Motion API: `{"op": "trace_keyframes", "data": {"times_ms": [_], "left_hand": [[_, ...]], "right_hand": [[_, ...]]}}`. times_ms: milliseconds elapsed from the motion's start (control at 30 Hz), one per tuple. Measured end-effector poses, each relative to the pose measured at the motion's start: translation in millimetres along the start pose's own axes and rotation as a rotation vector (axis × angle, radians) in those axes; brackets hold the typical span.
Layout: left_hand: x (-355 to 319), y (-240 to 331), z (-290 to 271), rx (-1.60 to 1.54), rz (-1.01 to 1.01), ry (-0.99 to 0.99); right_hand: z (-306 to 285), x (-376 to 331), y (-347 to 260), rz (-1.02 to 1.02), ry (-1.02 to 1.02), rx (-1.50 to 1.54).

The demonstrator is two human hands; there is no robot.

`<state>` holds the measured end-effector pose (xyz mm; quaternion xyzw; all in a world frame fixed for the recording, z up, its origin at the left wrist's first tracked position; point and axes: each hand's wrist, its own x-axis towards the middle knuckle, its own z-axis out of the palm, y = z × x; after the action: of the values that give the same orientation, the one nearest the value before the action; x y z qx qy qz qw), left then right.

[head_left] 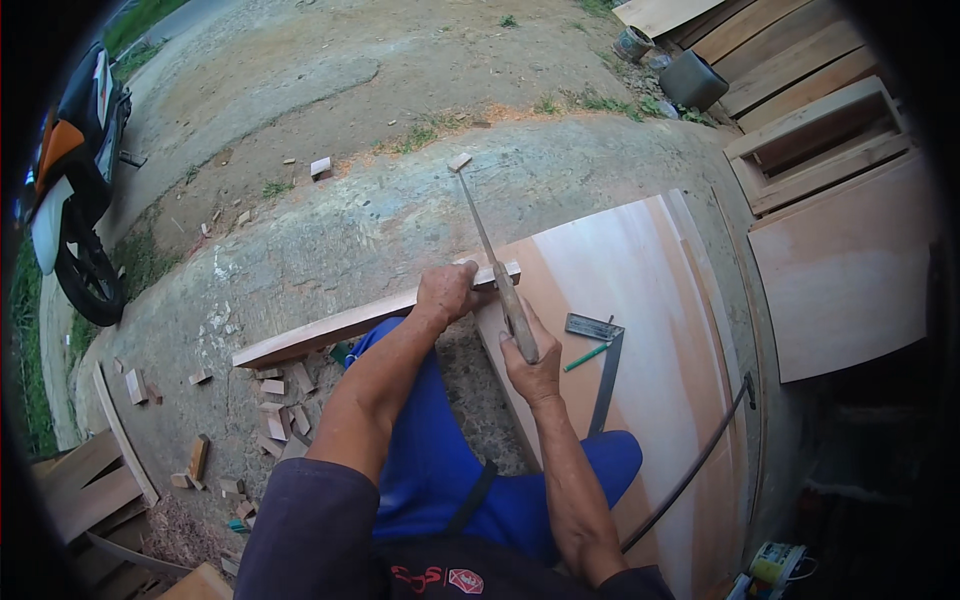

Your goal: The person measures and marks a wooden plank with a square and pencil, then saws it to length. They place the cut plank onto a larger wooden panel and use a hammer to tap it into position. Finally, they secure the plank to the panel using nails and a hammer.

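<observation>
My left hand [447, 292] is closed round a long wooden plank [345, 325] near its right end, which rests at the edge of a plywood sheet [640, 255]. In my right hand [533, 368] is the wooden handle of a handsaw [510, 300]. Its thin blade, seen almost edge-on, crosses by the plank's end and points away from me. Whether the teeth touch the wood, I cannot tell. On the plywood, right of my right hand, lie a try square [607, 370] and a green pencil [587, 357].
Several small wood offcuts [275, 420] lie on the concrete at left. A dark cable or rod [690, 475] crosses the plywood. A motorcycle [80, 200] stands far left. Wooden frames [820, 150] and a curved panel [840, 270] lie at right, with a dark bucket [693, 80] beyond.
</observation>
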<state>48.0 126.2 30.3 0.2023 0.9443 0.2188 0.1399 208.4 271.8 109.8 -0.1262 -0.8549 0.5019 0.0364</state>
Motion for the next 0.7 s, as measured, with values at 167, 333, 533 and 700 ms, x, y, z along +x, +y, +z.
{"op": "trace_keyframes", "data": {"times_ms": [167, 333, 533, 700], "left_hand": [[-1.2, -13.5, -0.2, 0.031, 0.015, -0.051], [-10.2, 4.2, 15.7, -0.010, 0.014, -0.047], [-1.5, -4.0, -6.1, 0.038, 0.035, 0.000], [9.2, 4.5, 9.1, -0.004, 0.054, 0.037]], "right_hand": [[-79.5, -187.7, -2.6, -0.103, 0.027, -0.242], [-55.1, -161.0, 21.2, -0.227, 0.070, -0.306], [21.3, -9.7, 25.3, -0.268, 0.155, -0.028], [-1.0, -6.3, 22.7, -0.200, 0.110, -0.031]]}}
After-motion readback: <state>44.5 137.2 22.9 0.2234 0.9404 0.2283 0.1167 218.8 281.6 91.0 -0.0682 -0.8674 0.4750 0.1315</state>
